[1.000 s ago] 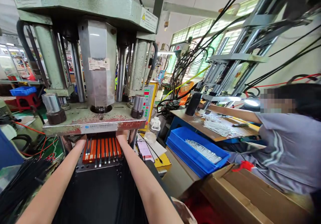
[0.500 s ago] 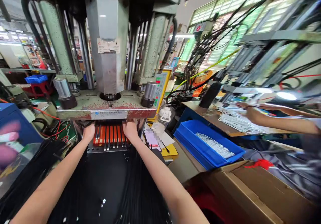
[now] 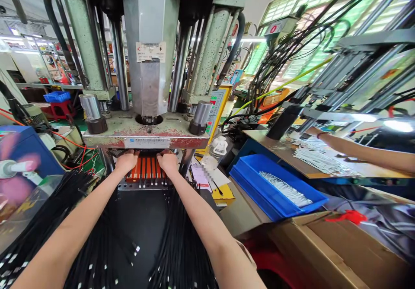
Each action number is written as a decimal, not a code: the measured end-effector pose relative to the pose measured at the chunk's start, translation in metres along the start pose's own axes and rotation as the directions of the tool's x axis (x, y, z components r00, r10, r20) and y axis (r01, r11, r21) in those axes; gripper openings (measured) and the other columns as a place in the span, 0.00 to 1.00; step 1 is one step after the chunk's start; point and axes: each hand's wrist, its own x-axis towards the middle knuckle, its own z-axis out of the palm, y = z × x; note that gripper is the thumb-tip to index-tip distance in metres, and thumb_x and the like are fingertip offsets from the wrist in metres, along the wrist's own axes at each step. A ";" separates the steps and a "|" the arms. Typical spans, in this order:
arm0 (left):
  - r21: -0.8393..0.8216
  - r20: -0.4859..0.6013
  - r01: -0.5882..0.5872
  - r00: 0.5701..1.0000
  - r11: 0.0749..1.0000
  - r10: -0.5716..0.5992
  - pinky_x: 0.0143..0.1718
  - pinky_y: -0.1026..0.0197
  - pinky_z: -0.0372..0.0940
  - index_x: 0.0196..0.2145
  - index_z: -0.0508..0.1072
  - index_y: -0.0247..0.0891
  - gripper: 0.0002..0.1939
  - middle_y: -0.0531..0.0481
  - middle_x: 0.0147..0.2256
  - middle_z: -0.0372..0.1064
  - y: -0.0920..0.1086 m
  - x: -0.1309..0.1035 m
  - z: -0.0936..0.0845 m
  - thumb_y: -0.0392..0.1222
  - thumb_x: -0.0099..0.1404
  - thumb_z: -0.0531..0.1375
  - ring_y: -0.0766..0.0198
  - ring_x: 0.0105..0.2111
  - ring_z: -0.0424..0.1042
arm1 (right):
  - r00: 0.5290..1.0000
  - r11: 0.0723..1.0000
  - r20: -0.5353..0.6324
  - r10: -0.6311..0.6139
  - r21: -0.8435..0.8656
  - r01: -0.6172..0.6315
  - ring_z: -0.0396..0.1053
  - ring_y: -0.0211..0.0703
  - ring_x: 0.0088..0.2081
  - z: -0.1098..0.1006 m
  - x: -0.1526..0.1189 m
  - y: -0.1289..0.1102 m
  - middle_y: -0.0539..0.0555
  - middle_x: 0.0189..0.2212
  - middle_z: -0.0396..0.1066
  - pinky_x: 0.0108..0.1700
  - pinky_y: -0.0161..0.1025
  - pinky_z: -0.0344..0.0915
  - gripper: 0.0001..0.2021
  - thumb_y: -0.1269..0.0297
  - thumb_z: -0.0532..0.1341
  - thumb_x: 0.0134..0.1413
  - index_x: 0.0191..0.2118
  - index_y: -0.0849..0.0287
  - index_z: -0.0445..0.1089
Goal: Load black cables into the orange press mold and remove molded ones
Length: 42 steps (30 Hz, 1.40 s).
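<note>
Beneath the press plate (image 3: 149,142), an orange mould block (image 3: 141,170) carries several black cables with metal plug ends, laid side by side and pointing toward me. My left hand (image 3: 127,162) is at the block's far left part, its fingers curled. My right hand (image 3: 168,161) mirrors it at the right, also with fingers bent inward. Whatever the fingertips pinch is hidden by the hands and the shadow under the press. Black cable bundles, one on the left (image 3: 48,220) and one on the right (image 3: 178,237), hang over the dark work surface (image 3: 142,224) below my forearms.
A blurred pink fan (image 3: 16,168) spins at the left. To the right are a phone-like pink sheet (image 3: 201,176), a blue bin (image 3: 275,185) holding white cables, and a cardboard box (image 3: 324,246). A co-worker's arm (image 3: 356,148) reaches over another bench.
My hands have moved closer together and farther over the mould block. The view has shifted slightly left. The co-worker's arm has moved farther in under the other machine.
</note>
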 end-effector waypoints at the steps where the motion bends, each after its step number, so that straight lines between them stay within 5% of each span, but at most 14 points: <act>1: -0.071 0.036 0.013 0.999 0.997 -0.011 0.51 0.48 0.63 0.38 0.74 0.32 0.13 0.32 0.45 0.73 0.005 -0.004 0.000 0.45 0.66 0.56 0.42 0.51 0.70 | 1.000 0.999 -0.015 0.003 0.033 -0.002 0.72 0.52 0.48 0.000 -0.002 0.000 0.64 0.43 0.76 0.50 0.42 0.63 0.15 0.61 0.56 0.62 0.45 0.64 0.75; 4: -0.348 0.204 0.072 0.979 0.935 0.001 0.42 0.51 0.68 0.32 0.73 0.32 0.16 0.34 0.37 0.75 0.024 -0.017 0.002 0.51 0.60 0.63 0.45 0.43 0.74 | 0.996 0.990 -0.082 0.016 0.140 -0.005 0.74 0.45 0.40 -0.006 -0.015 -0.004 0.57 0.36 0.77 0.45 0.37 0.64 0.16 0.59 0.54 0.62 0.43 0.62 0.76; 7: -0.599 0.313 0.121 0.945 0.792 0.092 0.35 0.55 0.70 0.37 0.73 0.32 0.22 0.39 0.35 0.75 0.045 -0.039 0.009 0.58 0.60 0.62 0.54 0.34 0.76 | 0.981 0.868 -0.190 0.041 0.492 0.059 0.69 0.41 0.30 -0.017 -0.037 -0.004 0.53 0.27 0.73 0.36 0.35 0.64 0.15 0.56 0.57 0.57 0.35 0.63 0.75; 11: -0.911 0.350 0.280 0.913 0.303 0.211 0.35 0.61 0.70 0.43 0.71 0.35 0.21 0.44 0.37 0.74 0.064 -0.085 0.019 0.47 0.55 0.68 0.61 0.33 0.75 | 0.987 0.426 -0.120 -0.108 0.891 0.155 0.62 0.35 0.24 -0.032 -0.072 0.019 0.46 0.23 0.67 0.28 0.32 0.62 0.14 0.54 0.60 0.53 0.37 0.59 0.72; 13: -0.914 0.405 0.390 0.894 0.112 0.192 0.32 0.64 0.69 0.40 0.71 0.34 0.19 0.46 0.35 0.74 0.067 -0.110 0.021 0.38 0.51 0.70 0.63 0.31 0.75 | 0.994 0.335 -0.109 -0.014 0.936 0.108 0.60 0.33 0.21 -0.033 -0.090 0.040 0.44 0.20 0.63 0.26 0.31 0.60 0.13 0.53 0.60 0.53 0.36 0.59 0.70; 15: -0.882 0.472 0.462 0.870 0.097 0.144 0.28 0.66 0.69 0.39 0.71 0.34 0.18 0.47 0.36 0.74 0.068 -0.132 0.020 0.34 0.50 0.69 0.65 0.28 0.74 | 0.992 0.361 -0.064 0.111 0.932 0.020 0.59 0.32 0.20 -0.028 -0.108 0.059 0.44 0.20 0.62 0.24 0.30 0.59 0.13 0.53 0.61 0.51 0.33 0.59 0.69; 17: -0.846 0.532 0.518 0.835 0.128 0.138 0.25 0.64 0.68 0.41 0.70 0.36 0.18 0.48 0.37 0.74 0.066 -0.149 0.018 0.33 0.52 0.68 0.65 0.26 0.74 | 0.998 0.431 0.030 0.057 0.901 -0.051 0.62 0.33 0.21 -0.021 -0.124 0.069 0.47 0.23 0.67 0.25 0.31 0.60 0.13 0.55 0.62 0.49 0.35 0.60 0.69; 22: -0.766 0.643 0.619 0.727 0.175 0.242 0.22 0.66 0.64 0.39 0.69 0.35 0.14 0.50 0.29 0.70 0.061 -0.176 0.017 0.40 0.57 0.67 0.68 0.22 0.67 | 0.982 0.642 -0.126 -0.140 0.743 0.187 0.68 0.37 0.29 -0.018 -0.132 0.065 0.51 0.33 0.72 0.34 0.34 0.66 0.10 0.62 0.58 0.53 0.39 0.57 0.71; 24: -0.742 0.668 0.650 0.692 0.167 0.273 0.18 0.71 0.55 0.36 0.71 0.34 0.14 0.54 0.22 0.63 0.057 -0.184 0.014 0.44 0.57 0.68 0.75 0.18 0.57 | 0.979 0.710 -0.195 -0.051 0.683 0.173 0.67 0.37 0.27 -0.026 -0.123 0.072 0.51 0.29 0.71 0.33 0.34 0.65 0.07 0.62 0.57 0.54 0.33 0.58 0.70; 27: -0.719 0.691 0.670 0.663 0.184 0.287 0.15 0.73 0.46 0.34 0.75 0.34 0.16 0.58 0.18 0.53 0.049 -0.193 0.002 0.48 0.55 0.70 0.78 0.15 0.46 | 0.949 0.649 -0.234 0.210 0.760 0.044 0.65 0.37 0.24 -0.043 -0.112 0.115 0.49 0.24 0.68 0.30 0.34 0.64 0.10 0.57 0.58 0.53 0.33 0.59 0.68; 30: -0.751 0.660 0.632 0.719 0.190 0.216 0.13 0.71 0.45 0.30 0.77 0.39 0.15 0.58 0.16 0.47 0.035 -0.199 -0.021 0.53 0.53 0.70 0.77 0.15 0.42 | 0.847 0.622 -0.213 0.487 0.766 -0.165 0.65 0.36 0.25 -0.056 -0.130 0.182 0.50 0.25 0.68 0.30 0.33 0.64 0.15 0.51 0.56 0.51 0.33 0.59 0.66; 34: -0.880 0.455 0.434 0.886 0.191 0.082 0.11 0.69 0.40 0.32 0.77 0.45 0.17 0.56 0.19 0.44 0.011 -0.201 -0.063 0.60 0.54 0.66 0.76 0.15 0.37 | 0.727 0.640 -0.113 0.677 0.577 -0.507 0.66 0.39 0.24 -0.060 -0.194 0.247 0.52 0.22 0.68 0.28 0.35 0.64 0.18 0.46 0.56 0.47 0.26 0.57 0.64; 38: -0.962 0.127 0.136 0.990 0.236 -0.056 0.12 0.68 0.35 0.40 0.75 0.46 0.10 0.56 0.24 0.50 -0.020 -0.207 -0.103 0.45 0.60 0.63 0.78 0.15 0.35 | 0.765 0.704 -0.023 0.644 0.409 -0.581 0.71 0.51 0.26 -0.061 -0.234 0.274 0.56 0.18 0.69 0.30 0.43 0.66 0.13 0.52 0.62 0.37 0.19 0.53 0.62; 42: -0.915 -0.082 -0.063 0.996 0.398 -0.032 0.13 0.69 0.44 0.43 0.69 0.43 0.15 0.57 0.26 0.57 -0.072 -0.202 -0.131 0.45 0.58 0.65 0.76 0.14 0.47 | 0.904 0.900 -0.053 0.425 0.128 -0.416 0.75 0.59 0.33 -0.063 -0.203 0.267 0.63 0.29 0.76 0.37 0.51 0.68 0.12 0.51 0.57 0.43 0.28 0.52 0.71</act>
